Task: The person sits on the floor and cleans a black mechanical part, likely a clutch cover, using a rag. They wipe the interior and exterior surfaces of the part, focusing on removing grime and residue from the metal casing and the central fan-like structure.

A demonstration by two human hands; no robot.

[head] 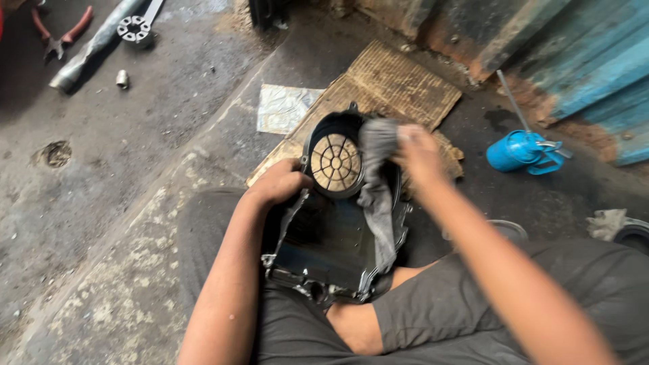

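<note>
Red-handled pliers (59, 35) lie on the floor (101, 169) at far left; the left hand (280, 182) grips the black engine cover (338, 236) resting on the lap, the right hand (419, 154) presses a grey rag (377, 176) into it, blue oil can (517, 150) beyond

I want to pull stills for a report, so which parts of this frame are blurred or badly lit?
Head view: the right hand and the grey rag it holds are motion-blurred; the left hand on the black housing is sharper. Daylight is soft, with no hard shadows; the housing's inside is dark and low in detail. The blue oil can and the pliers top left look slightly soft.
</note>
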